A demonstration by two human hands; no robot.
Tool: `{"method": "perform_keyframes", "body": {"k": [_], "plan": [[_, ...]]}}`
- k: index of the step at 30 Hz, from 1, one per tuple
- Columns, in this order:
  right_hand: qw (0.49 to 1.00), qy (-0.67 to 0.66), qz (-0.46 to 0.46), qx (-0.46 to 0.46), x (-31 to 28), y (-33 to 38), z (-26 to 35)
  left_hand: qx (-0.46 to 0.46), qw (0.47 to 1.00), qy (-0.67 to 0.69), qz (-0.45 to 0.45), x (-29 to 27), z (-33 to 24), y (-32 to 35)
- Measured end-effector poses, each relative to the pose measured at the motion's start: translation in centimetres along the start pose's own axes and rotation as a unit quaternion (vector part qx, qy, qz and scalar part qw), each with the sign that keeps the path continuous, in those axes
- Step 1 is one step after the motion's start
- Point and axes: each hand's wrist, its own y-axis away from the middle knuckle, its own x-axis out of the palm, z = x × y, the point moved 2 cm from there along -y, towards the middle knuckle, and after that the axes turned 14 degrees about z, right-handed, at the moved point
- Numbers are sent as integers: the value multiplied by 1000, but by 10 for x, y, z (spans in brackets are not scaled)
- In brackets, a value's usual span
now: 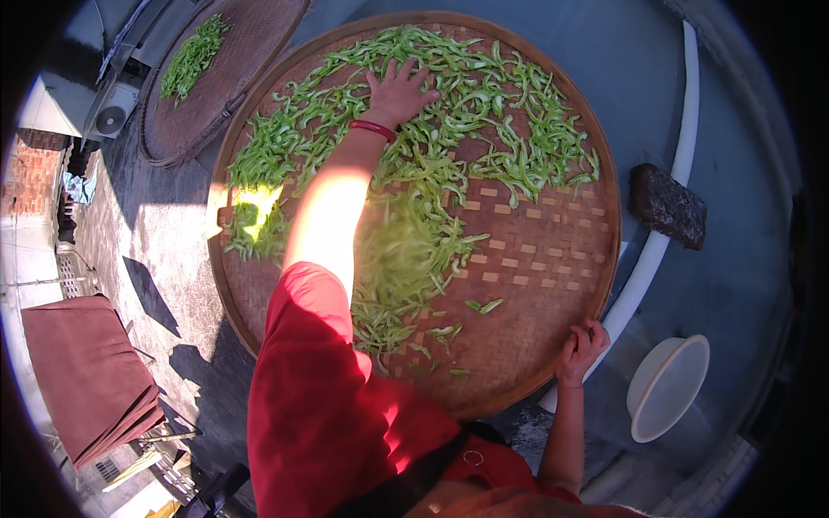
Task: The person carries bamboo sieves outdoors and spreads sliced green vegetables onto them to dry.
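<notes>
Spreading: green leaf strips [449, 129] fanned thin across a big round woven tray [535, 259], likely so they lie in one layer under the sun; thicker clump near tray centre, blurred.
Tray placement: resting on a blue-grey round surface [630, 69] with a white pipe [673, 207] curving under its right edge; raised off the ground, probably to catch full sun.
Left hand: left hand [397, 91] reaching far across, fingers splayed wide and flat, palm down on the strips near the tray's far side; pressing or sweeping, nothing gripped.
Left wrist: red bangle [373, 129], red sleeve [319, 380] below.
Right hand: right hand [580, 350] at the near right rim, fingers curled over the rim edge, closed on the tray; looks like steadying it while the other arm leans over.
Strips location: mostly far half and left side of the tray; near right part mostly bare weave, a few strays.
Second tray: smaller woven tray [216, 78] upper left, just beside the first, one narrow band of the same strips.
Nearby: dark rough stone [667, 205] on the surface right of the tray; white bowl [667, 387] lower right, apart from both.
</notes>
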Motion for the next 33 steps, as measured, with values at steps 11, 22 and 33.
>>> {"method": "perform_keyframes", "body": {"k": [11, 22, 33], "plan": [[1000, 20, 4, -6, 4, 5, -3, -174, 981, 82, -20, 15, 62, 65], [1000, -5, -13, -1, 4, -1, -4, 1, 983, 176, 49, 31, -134, 152], [999, -37, -39, 5, 4, 5, -9, 277, 902, 324, 64, 45, -329, 167]]}}
